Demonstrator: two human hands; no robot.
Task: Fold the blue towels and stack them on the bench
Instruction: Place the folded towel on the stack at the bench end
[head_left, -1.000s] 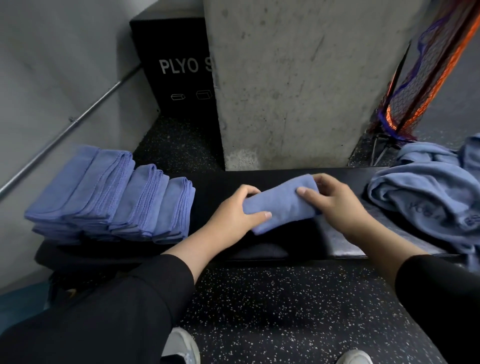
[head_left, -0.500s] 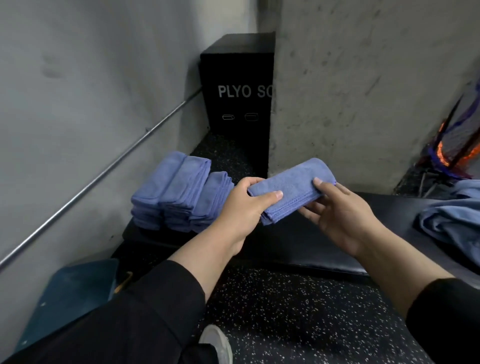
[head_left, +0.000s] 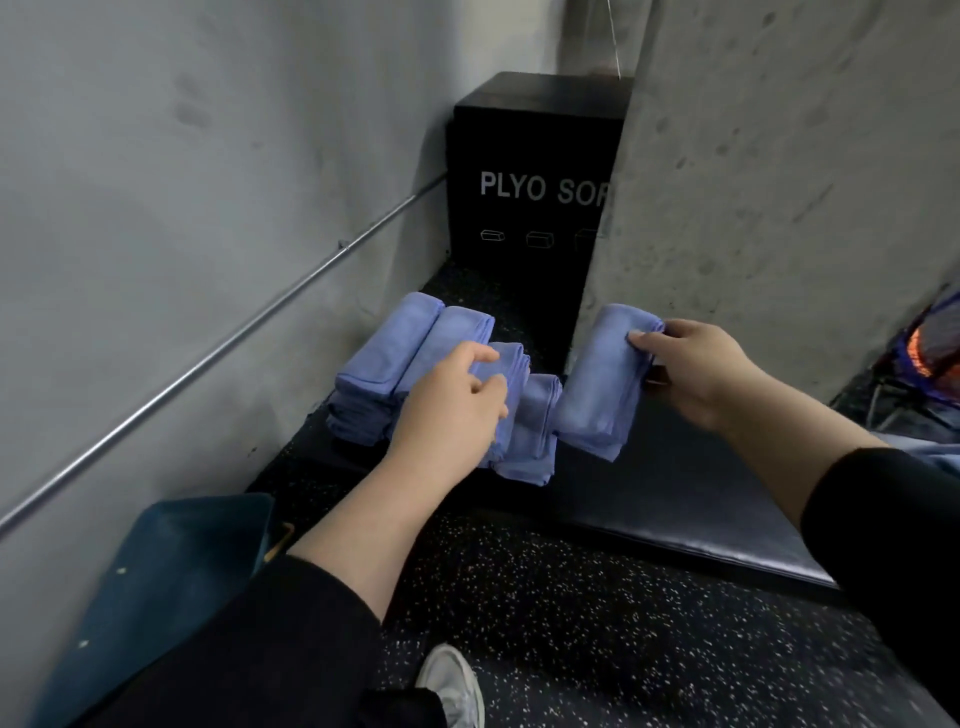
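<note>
Right hand (head_left: 698, 371) holds towel (head_left: 597, 384) beside stack (head_left: 415, 353).

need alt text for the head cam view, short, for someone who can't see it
A person's right hand holds a folded blue towel beside a row of folded towels on a black bench, while the left hand hovers over the row. A black plyo box stands behind.

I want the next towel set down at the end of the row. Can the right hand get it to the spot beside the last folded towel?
Probably yes: the right hand grips the folded towel just beside the row of folded towels, and the bench there is bare.
</note>
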